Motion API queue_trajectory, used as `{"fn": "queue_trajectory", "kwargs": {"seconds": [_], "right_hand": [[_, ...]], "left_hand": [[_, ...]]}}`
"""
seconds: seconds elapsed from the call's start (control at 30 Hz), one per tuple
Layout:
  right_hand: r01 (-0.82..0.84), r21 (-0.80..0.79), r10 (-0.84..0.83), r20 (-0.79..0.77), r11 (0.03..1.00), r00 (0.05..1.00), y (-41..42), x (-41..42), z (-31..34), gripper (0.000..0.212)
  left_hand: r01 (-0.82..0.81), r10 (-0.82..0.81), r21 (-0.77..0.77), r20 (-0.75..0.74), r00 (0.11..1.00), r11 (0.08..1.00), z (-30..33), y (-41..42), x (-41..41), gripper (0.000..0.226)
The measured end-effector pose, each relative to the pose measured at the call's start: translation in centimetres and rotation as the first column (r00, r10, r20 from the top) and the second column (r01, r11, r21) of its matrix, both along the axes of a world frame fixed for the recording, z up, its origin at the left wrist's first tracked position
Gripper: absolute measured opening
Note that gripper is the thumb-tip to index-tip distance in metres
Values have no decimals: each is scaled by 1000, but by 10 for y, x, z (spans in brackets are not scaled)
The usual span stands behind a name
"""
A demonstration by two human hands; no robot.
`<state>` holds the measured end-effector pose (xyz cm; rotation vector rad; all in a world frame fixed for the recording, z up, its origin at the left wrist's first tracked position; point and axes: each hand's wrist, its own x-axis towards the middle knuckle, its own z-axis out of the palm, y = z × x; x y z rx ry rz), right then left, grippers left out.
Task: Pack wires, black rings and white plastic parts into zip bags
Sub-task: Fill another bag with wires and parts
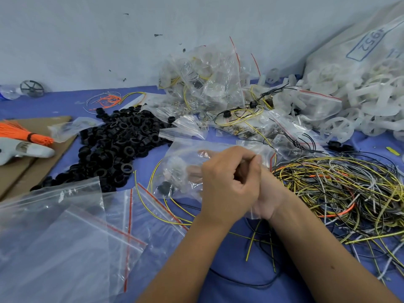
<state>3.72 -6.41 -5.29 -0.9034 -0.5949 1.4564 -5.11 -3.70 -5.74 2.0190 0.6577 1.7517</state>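
Covering the whole surface (pixel 72 101) is a blue cloth, and behind it stands a pale wall (pixel 87 40) with some small dark marks. Near the middle, the left hand (pixel 227 182) lies over the right hand (pixel 265 200); both have curled fingers and together they grip a zip bag (pixel 185 169), which holds a black ring and some pale parts. The right hand is mostly hidden, so its fingers are not clear.

To the left of the bag lies a heap of black rings (pixel 113 145). To the right lies a tangle of wires (pixel 341 189), yellow, black, white and orange. At the far right, white plastic parts (pixel 360 101) spill from a large sack (pixel 371 47). Filled bags (pixel 203 84) are piled at the back, against the wall.

Empty zip bags (pixel 65 232) with red strips lie at the near left. A piece of cardboard (pixel 39 162) at the left edge carries a bundle of orange ties (pixel 24 134) and a grey glove (pixel 19 149).
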Motion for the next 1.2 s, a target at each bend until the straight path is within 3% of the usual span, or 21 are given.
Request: {"fn": "queue_trajectory", "kwargs": {"seconds": [0.03,0.13,0.23,0.33,0.43,0.63,0.7,0.8,0.9,0.93,0.97,1.03,1.07,1.2], "right_hand": [[-97,37,100,-78,995,992,0,-3,6,25],[-202,-17,196,-177,979,964,8,-10,10,56],[-169,-96,154,-146,981,977,12,-9,5,27],[-93,-112,80,-117,989,990,11,-11,2,35],[-119,-99,106,-132,988,986,14,-14,2,32],[-69,-63,74,88,996,993,18,1,-3,33],[54,-66,-31,310,996,950,19,9,-6,32],[186,60,-173,713,981,679,16,15,-6,26],[330,206,-362,764,921,534,14,19,-7,24],[389,271,-435,788,881,436,14,23,-7,23],[433,336,-477,834,837,276,13,28,-7,22],[462,413,-451,892,785,-31,10,36,-6,14],[464,409,-396,909,786,-130,9,40,-6,11],[411,200,-69,948,889,-311,11,42,-10,27]], "left_hand": [[7,-7,-8,6,1000,1000,0,1,0,10],[-9,9,-19,-5,1000,1000,-2,3,-1,11],[-14,12,-91,-19,1000,996,-6,8,-3,8],[-4,0,-173,-25,1000,985,-9,11,-2,5],[-23,17,-184,-37,999,983,-10,12,-1,4],[-64,54,-387,-36,998,920,-16,20,-1,14],[-91,76,-478,-50,996,874,-20,28,-1,18],[-137,100,-618,-94,991,774,-24,39,-1,17],[-191,129,-674,-141,982,713,-28,47,-4,16],[-219,154,-669,-156,976,710,-28,49,-6,16],[-249,186,-661,-165,969,708,-29,50,-8,17],[-293,246,-652,-166,955,699,-29,53,-13,18],[-312,274,-655,-163,948,689,-28,54,-15,18],[-384,384,-647,-151,911,658,-24,55,-18,16]]}}
